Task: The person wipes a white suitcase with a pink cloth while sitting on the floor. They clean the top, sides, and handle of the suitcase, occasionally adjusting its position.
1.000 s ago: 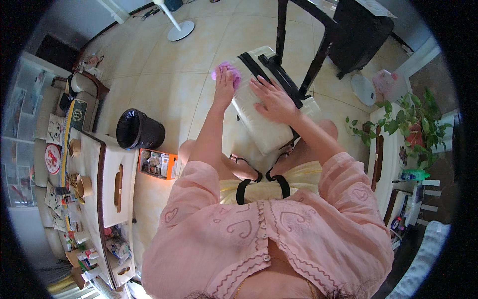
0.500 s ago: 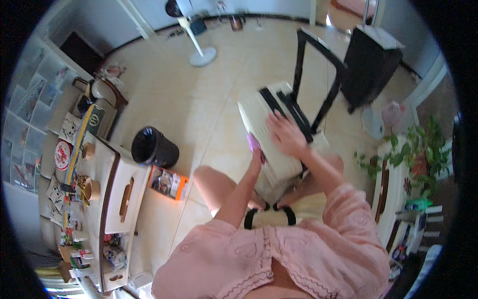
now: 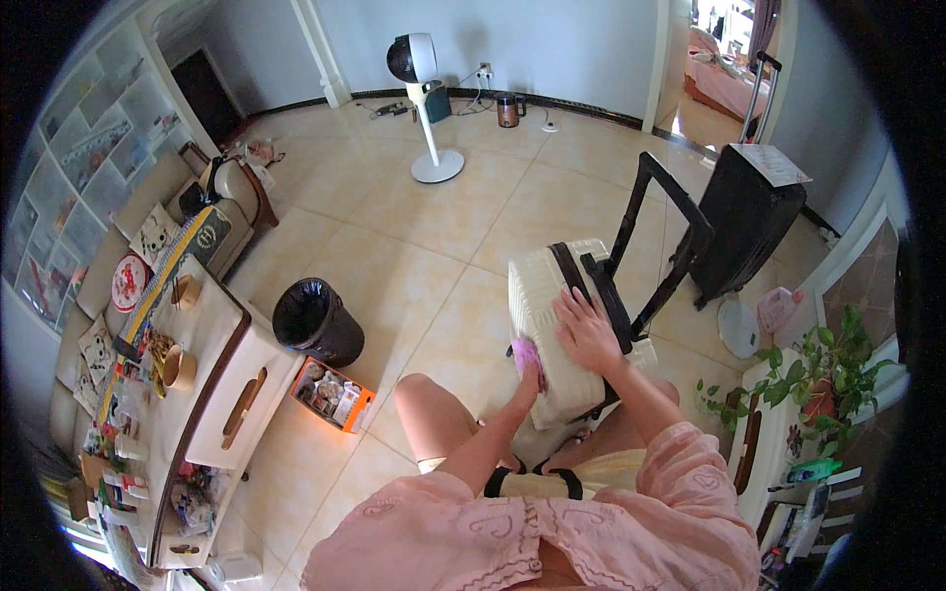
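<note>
The left hand's fingers grip a purple cloth against the left side of the cream, ribbed hard-shell suitcase by the knees; the right hand lies flat, fingers spread, atop it, seemingly for steadiness.

On the left of the cream suitcase, open floor tiles leave the left hand room to swing outward toward the black bin and orange box, though the bent left knee juts into the nearer part. Past the right hand I see the raised black handle blocking the way, with a gap inside its frame that a hand could pass through, and the dark suitcase standing behind it.
</note>
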The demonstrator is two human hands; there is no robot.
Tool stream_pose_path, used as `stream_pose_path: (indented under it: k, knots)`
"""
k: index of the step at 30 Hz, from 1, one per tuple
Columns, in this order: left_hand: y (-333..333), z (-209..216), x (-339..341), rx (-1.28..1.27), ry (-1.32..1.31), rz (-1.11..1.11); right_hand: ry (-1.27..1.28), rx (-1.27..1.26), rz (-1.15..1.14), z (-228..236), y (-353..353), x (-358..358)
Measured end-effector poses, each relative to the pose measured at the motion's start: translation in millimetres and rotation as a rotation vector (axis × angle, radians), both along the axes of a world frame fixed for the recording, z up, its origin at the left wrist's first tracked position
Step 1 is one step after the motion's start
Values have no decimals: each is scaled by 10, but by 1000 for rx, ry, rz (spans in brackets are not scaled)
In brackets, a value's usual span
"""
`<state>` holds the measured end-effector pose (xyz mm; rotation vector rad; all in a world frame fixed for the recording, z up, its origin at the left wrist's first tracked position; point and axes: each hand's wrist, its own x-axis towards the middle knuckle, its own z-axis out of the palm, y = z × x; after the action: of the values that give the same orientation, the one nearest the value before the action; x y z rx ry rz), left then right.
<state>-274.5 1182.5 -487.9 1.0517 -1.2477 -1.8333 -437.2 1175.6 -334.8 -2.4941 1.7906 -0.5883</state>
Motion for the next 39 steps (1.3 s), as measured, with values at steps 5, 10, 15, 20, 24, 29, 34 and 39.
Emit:
stream_pose_path:
  k: [5, 10, 15, 20, 24, 29, 34, 39]
  knots:
    - [-283, 805, -133, -6, 13, 148, 33, -28, -14, 30, 13, 6]
    - [-700, 376, -144, -103, 42, 204, 32, -148, -5, -41, -100, 52]
    - [122, -204, 73, 196, -112, 96, -6, -155, -6, -135, -108, 6]
    - [198, 96, -7, 192, 46, 107, -8, -90, -32, -36, -60, -11]
    - [-387, 807, -251, -83, 216, 339, -17, -149, -54, -91, -119, -13]
    - [-328, 493, -104, 3, -61, 250, 8, -131, -73, -64, -208, 15]
    - [262, 258, -69, 116, -159, 180, 7, -105, -68, -109, -195, -54]
    - [-171, 439, -101, -36, -89, 195, -11, -153, -70, -144, -223, -34]
